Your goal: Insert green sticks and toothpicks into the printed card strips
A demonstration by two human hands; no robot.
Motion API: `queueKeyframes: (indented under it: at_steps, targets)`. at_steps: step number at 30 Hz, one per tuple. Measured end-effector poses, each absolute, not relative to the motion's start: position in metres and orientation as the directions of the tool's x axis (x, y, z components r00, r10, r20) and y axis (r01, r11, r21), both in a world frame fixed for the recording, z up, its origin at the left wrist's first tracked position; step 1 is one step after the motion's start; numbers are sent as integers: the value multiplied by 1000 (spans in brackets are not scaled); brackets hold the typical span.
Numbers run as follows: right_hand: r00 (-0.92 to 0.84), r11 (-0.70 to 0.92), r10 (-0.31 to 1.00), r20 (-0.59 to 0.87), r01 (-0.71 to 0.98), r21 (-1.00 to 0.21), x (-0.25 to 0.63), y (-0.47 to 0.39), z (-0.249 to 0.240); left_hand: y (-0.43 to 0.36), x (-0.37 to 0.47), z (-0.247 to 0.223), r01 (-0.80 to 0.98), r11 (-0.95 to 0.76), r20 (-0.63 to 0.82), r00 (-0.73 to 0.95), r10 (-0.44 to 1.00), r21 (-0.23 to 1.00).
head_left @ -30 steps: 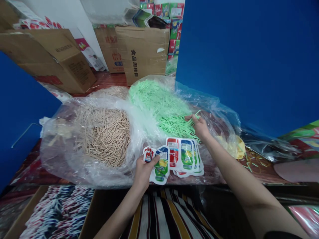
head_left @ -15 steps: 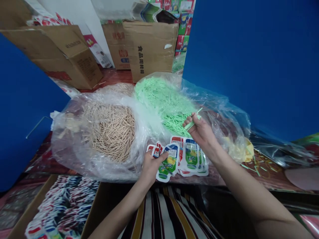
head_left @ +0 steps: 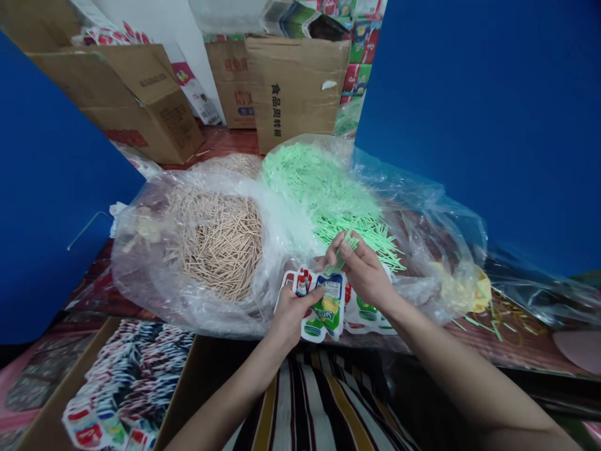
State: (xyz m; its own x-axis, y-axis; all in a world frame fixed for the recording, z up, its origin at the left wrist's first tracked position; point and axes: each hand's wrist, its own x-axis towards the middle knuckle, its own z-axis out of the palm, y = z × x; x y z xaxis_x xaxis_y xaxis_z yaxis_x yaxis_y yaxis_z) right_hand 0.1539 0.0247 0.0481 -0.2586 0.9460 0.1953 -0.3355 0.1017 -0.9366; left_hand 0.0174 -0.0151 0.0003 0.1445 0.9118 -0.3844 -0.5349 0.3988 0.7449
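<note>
My left hand point(head_left: 295, 308) is closed on a small fan of printed packets point(head_left: 328, 308), bottle-shaped, some green and blue, some red. In my right hand point(head_left: 364, 269) is a bunch of short green sticks point(head_left: 342, 252), pinched between thumb and fingers just above the packets' top edges. Whether the sticks touch the packets I cannot tell. More packets point(head_left: 367, 311) lie on the table under my right wrist, partly hidden by it. Behind my right hand a clear plastic bag spills loose green sticks point(head_left: 375, 235).
To the left, an open plastic bag holds tan sticks point(head_left: 225, 250). A carton point(head_left: 181, 376) full of packets stands below the table edge at lower left. Cardboard boxes point(head_left: 300, 88) stand at the back, with blue panels point(head_left: 493, 113) on both sides. Yellow bands and sticks point(head_left: 511, 326) lie at right.
My right hand has moved left and nearer from the green stick pile, bringing its bunch of sticks over to the packets in my left hand. The view has shifted slightly.
</note>
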Motion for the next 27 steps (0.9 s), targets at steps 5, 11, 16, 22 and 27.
queueKeyframes:
  at_steps: [5,11,16,22,27]
  targets:
    - [-253,134,950,184,-200,-971,154,20,45,-14,16,3,-492,380,-370,124,921,783]
    - [-393,113,914,102,5,-994,158,17,43,-10,11,-10,-378,335,-351,28,936,863]
    - [-295,158,932,210,-189,-969,159,16,45,-10,8,-14,-361,306,-317,29,948,881]
    - [-427,434,855,296,274,-858,166,11,44,-11,7,-9,-405,334,-344,51,938,851]
    - [-406,534,828,387,360,-765,174,6,33,-12,5,-4,-429,324,-323,78,943,843]
